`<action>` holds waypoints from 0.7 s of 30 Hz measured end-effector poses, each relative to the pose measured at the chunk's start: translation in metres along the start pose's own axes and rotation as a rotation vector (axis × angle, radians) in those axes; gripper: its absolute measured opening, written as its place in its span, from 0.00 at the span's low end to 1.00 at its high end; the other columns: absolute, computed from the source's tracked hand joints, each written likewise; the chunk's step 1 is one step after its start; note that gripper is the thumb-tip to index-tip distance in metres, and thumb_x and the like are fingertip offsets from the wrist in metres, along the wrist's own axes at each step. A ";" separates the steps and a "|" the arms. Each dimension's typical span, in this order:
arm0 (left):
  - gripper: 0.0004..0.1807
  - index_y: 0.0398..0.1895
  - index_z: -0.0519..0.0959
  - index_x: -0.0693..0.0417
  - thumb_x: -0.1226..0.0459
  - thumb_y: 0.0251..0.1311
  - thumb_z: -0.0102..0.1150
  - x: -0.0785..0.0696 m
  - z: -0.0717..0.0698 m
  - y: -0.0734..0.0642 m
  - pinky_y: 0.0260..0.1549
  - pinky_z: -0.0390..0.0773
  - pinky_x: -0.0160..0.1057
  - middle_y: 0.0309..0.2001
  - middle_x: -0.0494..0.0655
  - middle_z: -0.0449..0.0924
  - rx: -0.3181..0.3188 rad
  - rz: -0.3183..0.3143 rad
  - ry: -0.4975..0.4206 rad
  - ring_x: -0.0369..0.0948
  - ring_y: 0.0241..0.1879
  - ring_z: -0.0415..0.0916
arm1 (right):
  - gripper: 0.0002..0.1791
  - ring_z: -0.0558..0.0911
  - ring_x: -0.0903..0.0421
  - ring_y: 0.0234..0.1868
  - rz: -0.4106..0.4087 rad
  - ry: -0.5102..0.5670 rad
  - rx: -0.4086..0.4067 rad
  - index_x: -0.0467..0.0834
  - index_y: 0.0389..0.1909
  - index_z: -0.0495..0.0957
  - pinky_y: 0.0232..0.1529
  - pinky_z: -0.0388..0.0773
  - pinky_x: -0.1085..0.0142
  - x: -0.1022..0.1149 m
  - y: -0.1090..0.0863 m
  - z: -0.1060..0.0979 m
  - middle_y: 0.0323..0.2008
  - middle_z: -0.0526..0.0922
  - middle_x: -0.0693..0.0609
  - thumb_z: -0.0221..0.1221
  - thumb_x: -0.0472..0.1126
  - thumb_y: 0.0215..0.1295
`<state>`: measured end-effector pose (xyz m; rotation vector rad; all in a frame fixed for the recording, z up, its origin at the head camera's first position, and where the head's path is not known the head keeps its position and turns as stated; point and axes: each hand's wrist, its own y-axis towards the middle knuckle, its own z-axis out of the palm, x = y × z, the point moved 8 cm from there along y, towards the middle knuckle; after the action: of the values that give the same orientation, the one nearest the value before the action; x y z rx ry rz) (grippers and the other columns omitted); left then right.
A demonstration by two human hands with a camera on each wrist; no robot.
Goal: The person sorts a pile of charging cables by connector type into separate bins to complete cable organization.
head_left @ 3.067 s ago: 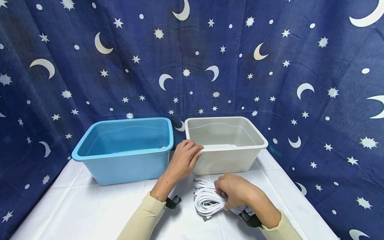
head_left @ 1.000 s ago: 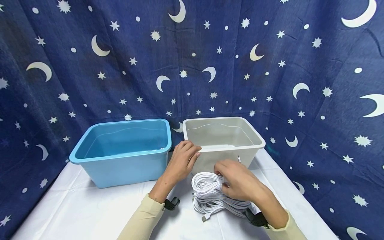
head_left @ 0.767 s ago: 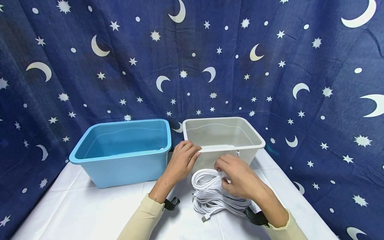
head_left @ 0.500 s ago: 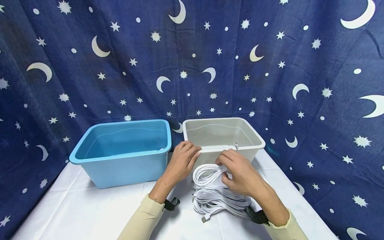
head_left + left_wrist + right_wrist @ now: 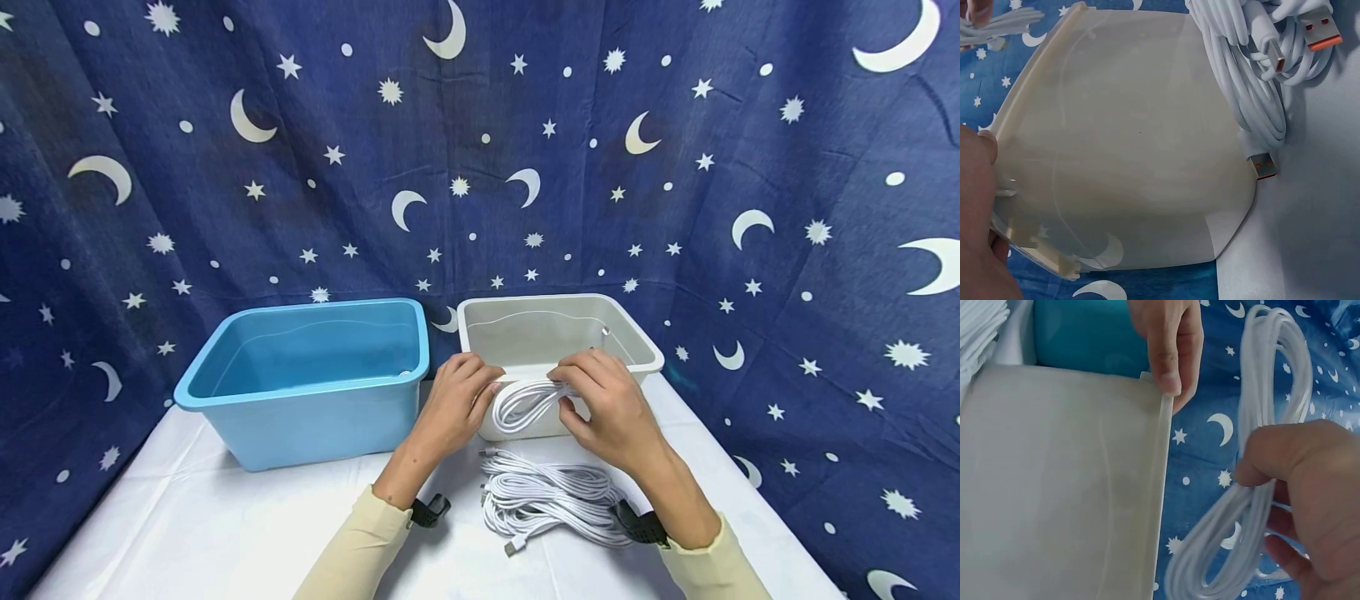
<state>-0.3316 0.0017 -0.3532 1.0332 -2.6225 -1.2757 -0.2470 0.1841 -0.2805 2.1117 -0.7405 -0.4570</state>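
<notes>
My left hand (image 5: 456, 396) pinches the front rim of the grey plastic bin (image 5: 536, 297), thumb outside and fingers over the edge, as the right wrist view shows. With thumb and fingers, my right hand (image 5: 611, 408) holds a coiled white USB cable (image 5: 1272, 362) by its middle. In the head view, the coil's loop (image 5: 519, 408) overlaps the bin's front rim, and one small plug (image 5: 606, 332) shows against the bin's inside. Several more coiled white cables (image 5: 551, 500) lie heaped on the table below; orange-lined USB plugs (image 5: 1264, 165) stick out of the heap in the left wrist view.
A blue plastic bin (image 5: 311, 429) stands left of the grey one, close beside it. Both stand on a white-covered table (image 5: 247, 533). Behind and to the right hangs a dark blue curtain (image 5: 360, 167) with moons and stars.
My right hand has lifted one coiled cable off the heap, up and forward to the grey bin's rim. My left hand has stayed on that rim.
</notes>
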 end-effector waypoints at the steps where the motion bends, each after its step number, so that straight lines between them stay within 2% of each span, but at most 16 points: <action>1: 0.15 0.55 0.86 0.47 0.56 0.83 0.50 0.000 0.000 0.000 0.70 0.65 0.55 0.46 0.40 0.82 0.001 -0.001 -0.002 0.46 0.61 0.72 | 0.18 0.81 0.47 0.47 -0.007 -0.004 -0.020 0.41 0.45 0.85 0.51 0.74 0.51 0.000 0.001 -0.001 0.44 0.85 0.49 0.66 0.27 0.50; 5: 0.14 0.55 0.86 0.47 0.57 0.82 0.51 0.001 0.001 0.000 0.71 0.65 0.55 0.46 0.40 0.82 0.010 -0.008 0.000 0.46 0.62 0.72 | 0.18 0.81 0.44 0.46 -0.031 -0.012 -0.103 0.39 0.45 0.86 0.51 0.73 0.51 -0.001 0.004 -0.004 0.44 0.85 0.47 0.66 0.26 0.51; 12: 0.12 0.55 0.86 0.47 0.65 0.74 0.61 0.001 0.003 -0.001 0.69 0.67 0.57 0.46 0.40 0.81 0.009 -0.008 0.018 0.46 0.62 0.71 | 0.16 0.81 0.41 0.44 -0.019 -0.034 -0.215 0.37 0.46 0.87 0.47 0.73 0.49 -0.014 0.006 -0.006 0.42 0.86 0.44 0.67 0.27 0.54; 17: 0.11 0.56 0.86 0.49 0.59 0.76 0.62 0.000 0.001 -0.001 0.69 0.66 0.58 0.46 0.41 0.81 -0.016 0.012 -0.005 0.48 0.61 0.72 | 0.16 0.82 0.40 0.46 0.037 -0.046 -0.244 0.36 0.46 0.87 0.50 0.73 0.48 -0.031 0.003 0.000 0.43 0.87 0.43 0.68 0.26 0.55; 21: 0.13 0.55 0.86 0.48 0.56 0.81 0.54 0.000 0.000 -0.001 0.69 0.66 0.57 0.45 0.41 0.81 -0.023 0.012 -0.016 0.47 0.61 0.72 | 0.17 0.82 0.39 0.47 0.095 -0.058 -0.265 0.35 0.46 0.87 0.53 0.73 0.47 -0.045 -0.001 0.006 0.44 0.87 0.42 0.68 0.24 0.54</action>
<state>-0.3311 0.0011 -0.3545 1.0065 -2.6148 -1.3144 -0.2842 0.2106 -0.2816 1.8157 -0.7656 -0.5351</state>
